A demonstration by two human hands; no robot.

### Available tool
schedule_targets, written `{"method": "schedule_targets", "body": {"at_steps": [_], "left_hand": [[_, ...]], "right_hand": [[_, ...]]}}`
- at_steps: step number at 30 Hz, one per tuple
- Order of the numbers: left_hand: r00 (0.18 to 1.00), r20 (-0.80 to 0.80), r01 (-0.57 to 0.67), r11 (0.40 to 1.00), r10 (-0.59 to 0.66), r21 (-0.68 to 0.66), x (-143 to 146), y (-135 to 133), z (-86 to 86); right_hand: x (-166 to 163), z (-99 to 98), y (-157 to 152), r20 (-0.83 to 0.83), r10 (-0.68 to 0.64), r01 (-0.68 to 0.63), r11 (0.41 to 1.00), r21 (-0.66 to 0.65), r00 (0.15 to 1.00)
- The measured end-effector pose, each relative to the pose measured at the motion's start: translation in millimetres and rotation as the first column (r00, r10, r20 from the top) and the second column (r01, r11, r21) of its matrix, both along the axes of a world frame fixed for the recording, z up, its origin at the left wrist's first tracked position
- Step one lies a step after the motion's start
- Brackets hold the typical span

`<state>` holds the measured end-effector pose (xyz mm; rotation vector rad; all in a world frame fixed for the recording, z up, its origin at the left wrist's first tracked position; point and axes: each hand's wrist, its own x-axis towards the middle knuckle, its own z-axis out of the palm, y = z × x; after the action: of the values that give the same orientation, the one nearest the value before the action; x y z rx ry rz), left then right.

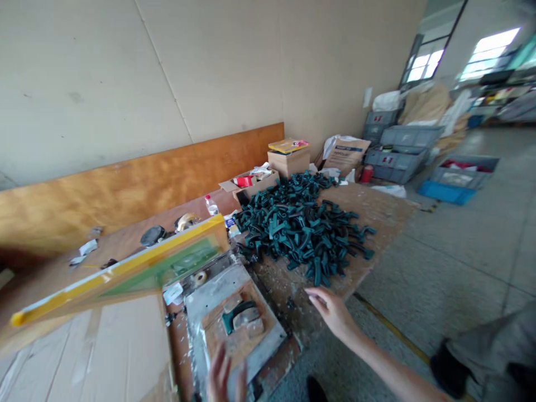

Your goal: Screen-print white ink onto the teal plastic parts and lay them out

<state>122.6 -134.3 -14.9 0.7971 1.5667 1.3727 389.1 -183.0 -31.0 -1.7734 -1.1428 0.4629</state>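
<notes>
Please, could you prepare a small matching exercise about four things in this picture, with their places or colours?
1. Heap of parts
2. Left hand
3. Bottle
4. Right hand

A. has a pinkish-red cap
B. near the heap's front edge
C. dark blue-green
D. blurred, at the picture's bottom edge

Pairs: 1-C, 2-D, 3-A, 4-B

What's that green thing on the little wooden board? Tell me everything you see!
The green piece is curved, dark teal with a blackish arch, and looks like plastic. It lies on the wooden board, bending around a rounded greyish block and seemingly touching it. The left hand is near, apparently not touching. Finer details are blurred.
</notes>
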Motion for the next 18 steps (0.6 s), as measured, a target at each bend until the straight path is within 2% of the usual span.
{"method": "schedule_targets", "body": {"at_steps": [1, 2, 3, 4, 6, 8, 10, 13, 18], "left_hand": [[0.979, 0.063, 0.194, 0.981, -0.195, 0.023, 26, -2, -1.2], [0.912, 0.133, 0.388, 0.921, -0.387, 0.023, 50, -6, -3.1], [0.809, 0.213, 0.561, 0.828, -0.547, -0.003, 73, -10, -5.5], [0.701, 0.304, 0.689, 0.723, -0.646, -0.053, 94, -15, -8.4], [0.551, 0.494, 0.818, 0.553, -0.673, -0.159, 130, -22, -14.8], [0.462, 0.646, 0.87, 0.453, -0.607, -0.197, 159, -26, -20.8], [0.45, 0.729, 0.873, 0.426, -0.515, -0.238, 184, -27, -25.1], [0.524, 0.752, 0.83, 0.435, -0.398, -0.348, 218, -23, -28.7], [0.669, 0.704, 0.689, 0.554, -0.238, -0.467, 270, -8, -36.3]], "right_hand": [[23, -5.5, -2, -0.012, -0.062, 0.062, 0.998, -0.006, 0.998], [43, -11.6, -5, -0.021, -0.128, 0.127, 0.992, -0.017, 0.992], [62, -17.8, -7, -0.021, -0.191, 0.191, 0.981, -0.034, 0.981], [79, -23.9, -9, -0.01, -0.251, 0.25, 0.967, -0.055, 0.968], [107, -34.4, -13, 0.043, -0.337, 0.34, 0.934, -0.112, 0.94], [131, -41.3, -17, 0.158, -0.367, 0.392, 0.901, -0.186, 0.917], [154, -44.2, -19, 0.28, -0.358, 0.428, 0.869, -0.249, 0.89], [193, -43.7, -18, 0.388, -0.361, 0.484, 0.826, -0.29, 0.848], [268, -45.4, -3, 0.469, -0.335, 0.515, 0.789, -0.334, 0.817]]}}
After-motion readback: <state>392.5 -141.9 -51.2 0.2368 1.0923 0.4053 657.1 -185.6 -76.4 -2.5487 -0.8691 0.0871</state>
